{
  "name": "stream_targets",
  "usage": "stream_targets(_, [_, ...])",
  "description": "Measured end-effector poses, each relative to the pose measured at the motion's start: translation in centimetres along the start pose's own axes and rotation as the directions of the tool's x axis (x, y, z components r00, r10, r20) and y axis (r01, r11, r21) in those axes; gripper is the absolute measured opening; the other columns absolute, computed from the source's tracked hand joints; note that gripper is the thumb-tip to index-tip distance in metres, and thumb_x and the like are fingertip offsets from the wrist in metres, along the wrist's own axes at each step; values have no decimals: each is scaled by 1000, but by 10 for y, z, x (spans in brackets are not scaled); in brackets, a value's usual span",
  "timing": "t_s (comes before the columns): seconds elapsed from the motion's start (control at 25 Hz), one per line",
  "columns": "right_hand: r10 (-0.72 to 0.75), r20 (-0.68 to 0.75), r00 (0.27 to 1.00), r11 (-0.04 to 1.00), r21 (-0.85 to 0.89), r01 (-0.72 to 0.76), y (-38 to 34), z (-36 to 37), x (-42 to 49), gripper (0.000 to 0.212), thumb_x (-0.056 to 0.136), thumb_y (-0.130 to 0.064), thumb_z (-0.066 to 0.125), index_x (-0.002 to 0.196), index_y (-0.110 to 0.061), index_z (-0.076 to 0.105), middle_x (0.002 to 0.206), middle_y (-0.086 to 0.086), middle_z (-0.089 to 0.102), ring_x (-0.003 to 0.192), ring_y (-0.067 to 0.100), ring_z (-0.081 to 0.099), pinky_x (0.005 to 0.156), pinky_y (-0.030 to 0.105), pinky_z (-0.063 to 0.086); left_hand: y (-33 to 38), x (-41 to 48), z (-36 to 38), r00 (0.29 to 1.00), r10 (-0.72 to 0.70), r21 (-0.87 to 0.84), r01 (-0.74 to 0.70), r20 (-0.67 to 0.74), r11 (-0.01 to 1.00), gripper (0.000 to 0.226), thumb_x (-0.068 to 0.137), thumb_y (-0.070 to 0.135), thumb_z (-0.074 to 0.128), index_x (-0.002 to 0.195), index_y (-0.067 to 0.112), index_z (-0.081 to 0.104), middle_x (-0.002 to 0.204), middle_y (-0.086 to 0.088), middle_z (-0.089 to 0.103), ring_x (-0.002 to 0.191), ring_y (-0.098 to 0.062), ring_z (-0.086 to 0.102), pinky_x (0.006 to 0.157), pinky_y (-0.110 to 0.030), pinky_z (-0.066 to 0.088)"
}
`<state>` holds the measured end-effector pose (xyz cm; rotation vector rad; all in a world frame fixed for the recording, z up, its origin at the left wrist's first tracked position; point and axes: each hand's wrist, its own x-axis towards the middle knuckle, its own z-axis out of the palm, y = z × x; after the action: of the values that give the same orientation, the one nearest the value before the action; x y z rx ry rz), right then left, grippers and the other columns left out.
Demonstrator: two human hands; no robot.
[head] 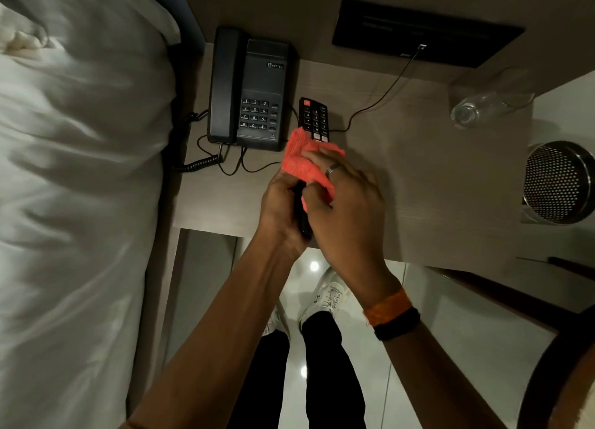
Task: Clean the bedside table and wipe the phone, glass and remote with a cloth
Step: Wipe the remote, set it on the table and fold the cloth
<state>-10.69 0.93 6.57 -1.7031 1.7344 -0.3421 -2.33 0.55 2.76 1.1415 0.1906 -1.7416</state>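
I have the remote (314, 119) up off the surface (418, 177), held over the middle of it. My left hand (280, 209) is closed around the near end of the remote. My right hand (344, 197) is closed on the orange cloth (297, 158) and presses it on the middle of the remote. Only the far end with the number buttons shows.

I think the remote is light, hard and a bit smooth, so it could slip if I rub too hard. Holding the near end tight looks like the best way. The cloth is soft and bends around it easily.

The phone (251, 90) sits just left of the remote, close to the bed (74, 171). Its thin cords (225, 164) lie loose on the surface under my hands, and I could snag them. The glass (483, 103) stands far off at the right back corner. It looks easy to break and sits close to the edge. A shiny metal bin (560, 184) is down past that right edge. The bare part of the surface between my hands and the glass gives me good room to move.
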Motion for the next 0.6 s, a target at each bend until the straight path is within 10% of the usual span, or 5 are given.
stream_targets(0.24, [-35,19,999,983,183,31,20,-12,-41,44,88,-27,55,129,-25,72,132,-9,71,111,24,61,100,32,53,-4,6,-2,991,-125,-55,127,39,990,72,107,45,34,65,9,81,66,-9,74,58,-19,73,56,-29,63])
stream_targets(0.6, [-226,160,961,958,214,190,57,-40,-47,37,76,-26,59,106,-34,80,123,-24,71,106,8,64,98,24,51,16,20,13,989,138,147,-144,50,979,39,109,15,33,145,9,45,104,-8,61,84,-17,58,74,-30,49])
